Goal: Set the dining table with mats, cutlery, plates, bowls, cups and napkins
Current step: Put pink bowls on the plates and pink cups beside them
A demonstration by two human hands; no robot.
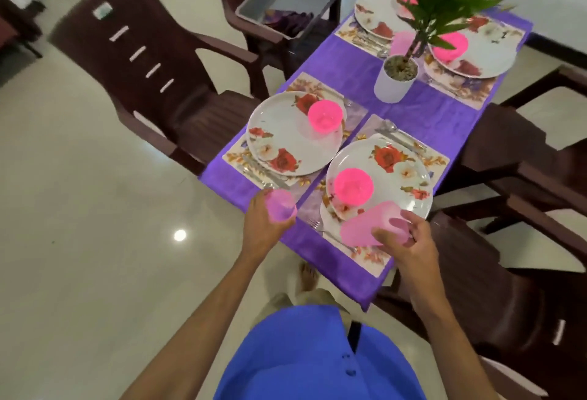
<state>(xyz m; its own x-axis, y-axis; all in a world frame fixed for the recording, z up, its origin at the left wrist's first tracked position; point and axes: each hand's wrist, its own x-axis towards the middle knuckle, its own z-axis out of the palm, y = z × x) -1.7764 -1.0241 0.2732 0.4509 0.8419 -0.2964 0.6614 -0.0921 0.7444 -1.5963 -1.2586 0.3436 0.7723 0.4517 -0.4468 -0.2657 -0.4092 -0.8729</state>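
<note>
1. Left hand (263,220) clenched round a pink cup (280,206), hovering just off the worktop (330,60) edge beside the near-left plate (293,133).
2. Right hand (405,237) gripping a tilted second cup (371,225) over the nearest plate (378,177), probably for setting down beside it.

Head camera looks steeply down over the table (397,60)

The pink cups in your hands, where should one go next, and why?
Probably set the left hand's cup down on the near-left mat, beside its plate. That plate already has a bowl and cutlery alongside but no cup, and the hand hovers at that mat's corner. The right hand holds another cup.
</note>
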